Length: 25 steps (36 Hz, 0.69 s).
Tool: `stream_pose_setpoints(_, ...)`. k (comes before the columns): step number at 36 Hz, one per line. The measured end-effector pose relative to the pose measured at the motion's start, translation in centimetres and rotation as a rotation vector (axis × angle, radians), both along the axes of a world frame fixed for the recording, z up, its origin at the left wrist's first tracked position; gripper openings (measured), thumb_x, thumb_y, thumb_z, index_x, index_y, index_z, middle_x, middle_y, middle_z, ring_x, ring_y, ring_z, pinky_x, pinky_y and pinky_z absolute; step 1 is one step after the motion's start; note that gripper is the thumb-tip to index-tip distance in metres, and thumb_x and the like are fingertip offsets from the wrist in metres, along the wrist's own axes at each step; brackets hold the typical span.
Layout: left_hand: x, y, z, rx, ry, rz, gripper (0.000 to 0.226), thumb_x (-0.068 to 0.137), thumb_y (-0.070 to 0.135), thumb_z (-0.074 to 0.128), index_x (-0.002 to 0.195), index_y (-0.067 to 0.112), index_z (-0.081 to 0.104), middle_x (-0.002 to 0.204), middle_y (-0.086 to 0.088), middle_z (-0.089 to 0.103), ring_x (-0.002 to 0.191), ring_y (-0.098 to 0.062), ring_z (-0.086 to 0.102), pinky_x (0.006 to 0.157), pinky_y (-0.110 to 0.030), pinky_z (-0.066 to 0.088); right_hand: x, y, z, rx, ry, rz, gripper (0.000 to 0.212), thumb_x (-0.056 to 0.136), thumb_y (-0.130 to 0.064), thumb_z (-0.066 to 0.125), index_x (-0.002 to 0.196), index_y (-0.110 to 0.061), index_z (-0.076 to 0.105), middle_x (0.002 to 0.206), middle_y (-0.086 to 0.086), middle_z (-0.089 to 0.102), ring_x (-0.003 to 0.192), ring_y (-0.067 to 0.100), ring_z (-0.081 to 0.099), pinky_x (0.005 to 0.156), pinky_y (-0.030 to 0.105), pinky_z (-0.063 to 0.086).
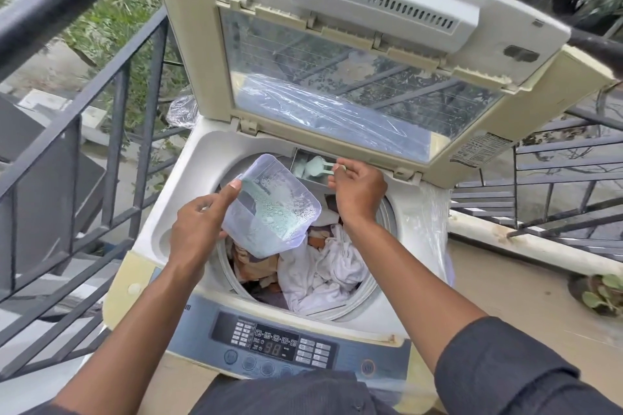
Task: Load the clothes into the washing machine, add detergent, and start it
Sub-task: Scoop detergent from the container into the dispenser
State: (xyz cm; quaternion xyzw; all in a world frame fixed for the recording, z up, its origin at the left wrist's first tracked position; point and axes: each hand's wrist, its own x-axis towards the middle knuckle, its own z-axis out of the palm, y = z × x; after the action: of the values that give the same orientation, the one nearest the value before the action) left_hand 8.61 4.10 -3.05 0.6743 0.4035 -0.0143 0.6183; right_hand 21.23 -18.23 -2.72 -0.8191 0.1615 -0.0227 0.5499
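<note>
- the left hand [199, 226] holds a clear plastic tub of pale green powder [271, 205], tipped over the round drum, thumb curled on its rim.
- the right hand [357, 190] pinches the handle of a small pale green scoop [315, 163] in the little soap drawer [305, 165] at the back.
- white and orange clothes [317, 266] lie in the old cream washing machine [418, 219]; its see-through lid [337, 84] stands up.
- the dark button panel [274, 340] shows "88".

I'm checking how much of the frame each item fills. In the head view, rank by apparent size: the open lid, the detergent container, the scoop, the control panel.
Largest to smallest as they look:
1. open lid
2. control panel
3. detergent container
4. scoop

The control panel lies nearer the camera, so its lead over the container is unsure.
</note>
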Motion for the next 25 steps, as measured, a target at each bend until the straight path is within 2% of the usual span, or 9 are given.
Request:
stream_pose_setpoints(3,-0.1,0.0,0.0,-0.001,-0.001,-0.005,0.091,0.052,0.097,0.077,0.105,0.023,0.081,0.112,-0.001,0.081,0.106,-0.024,0.078,0.094,-0.049,0.064,-0.1,-0.4,0.1,-0.032,-0.012,0.008,0.015,0.093,-0.012,0.072,0.103,-0.018,0.082,0.062,-0.022,0.069,0.06,0.005,0.074,0.067,0.031,0.066)
stream_pose_setpoints(10,0.0,-0.4,0.0,-0.008,-0.014,-0.016,0.095,0.051,0.097,0.078,0.109,0.022,0.081,0.116,-0.003,0.081,0.108,-0.025,0.077,0.094,-0.049,0.065,-0.3,-1.3,0.2,-0.085,-0.032,0.042,0.018,0.093,-0.01,0.073,0.106,-0.017,0.082,0.072,-0.018,0.071,0.065,0.008,0.076,0.074,0.037,0.066)
stream_pose_setpoints(16,-0.1,-0.5,0.0,0.003,-0.014,-0.024,0.091,0.051,0.097,0.078,0.105,0.025,0.081,0.112,0.0,0.081,0.106,-0.024,0.078,0.093,-0.05,0.065,-0.6,-1.7,0.5,-0.157,-0.068,0.063,0.02,0.093,-0.009,0.071,0.108,-0.014,0.082,0.098,0.0,0.081,0.085,0.016,0.078,0.083,0.039,0.065)
stream_pose_setpoints(22,-0.2,-0.5,-0.1,0.013,-0.022,-0.007,0.082,0.051,0.096,0.079,0.098,0.028,0.083,0.098,0.006,0.082,0.098,-0.021,0.079,0.089,-0.049,0.066,-0.9,-2.8,0.8,-0.203,-0.091,0.069,0.019,0.094,-0.011,0.071,0.109,-0.015,0.082,0.095,0.003,0.081,0.086,0.018,0.077,0.087,0.04,0.062)
stream_pose_setpoints(25,-0.2,-0.5,-0.1,0.011,-0.024,-0.007,0.081,0.052,0.095,0.08,0.098,0.028,0.083,0.098,0.007,0.083,0.098,-0.021,0.08,0.089,-0.049,0.066,-1.2,-3.3,1.2,-0.219,-0.117,0.088,0.019,0.094,-0.011,0.071,0.11,-0.014,0.082,0.096,0.002,0.081,0.088,0.018,0.076,0.088,0.04,0.062)
